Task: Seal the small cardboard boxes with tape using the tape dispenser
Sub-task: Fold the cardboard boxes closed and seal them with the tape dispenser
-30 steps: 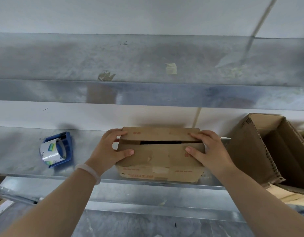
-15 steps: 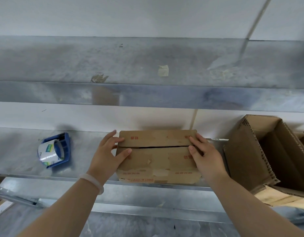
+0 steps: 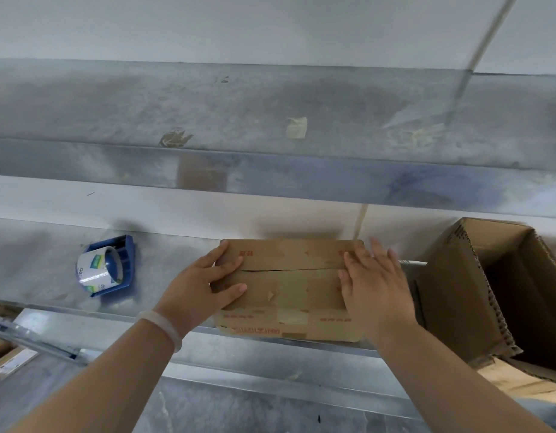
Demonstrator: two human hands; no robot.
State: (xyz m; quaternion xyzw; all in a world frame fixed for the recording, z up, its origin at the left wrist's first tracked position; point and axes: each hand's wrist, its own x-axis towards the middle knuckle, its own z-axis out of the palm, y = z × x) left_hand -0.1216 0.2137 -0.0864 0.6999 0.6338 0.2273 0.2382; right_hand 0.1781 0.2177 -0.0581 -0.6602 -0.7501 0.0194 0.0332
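Observation:
A small brown cardboard box (image 3: 289,276) sits on the metal shelf (image 3: 36,276), its two top flaps folded down so that only a thin seam shows between them. My left hand (image 3: 201,289) lies on the box's left end, fingers straight, pressing the flaps flat. At the right end my right hand (image 3: 376,285) is flat with fingers spread, over the flaps and the box's right edge. A blue tape dispenser (image 3: 108,267) with a roll of clear tape lies on the shelf to the left, apart from both hands.
A larger open cardboard box (image 3: 464,292) stands tilted at the right, close to my right hand. A metal beam (image 3: 270,176) runs across above the shelf. Cardboard pieces (image 3: 8,357) lie at the lower left, under the shelf's front lip.
The gap between the two flaps has closed to a thin seam. Both hands moved from gripping the flap edges to lying flat on top; the right hand's fingers spread and slid rightward.

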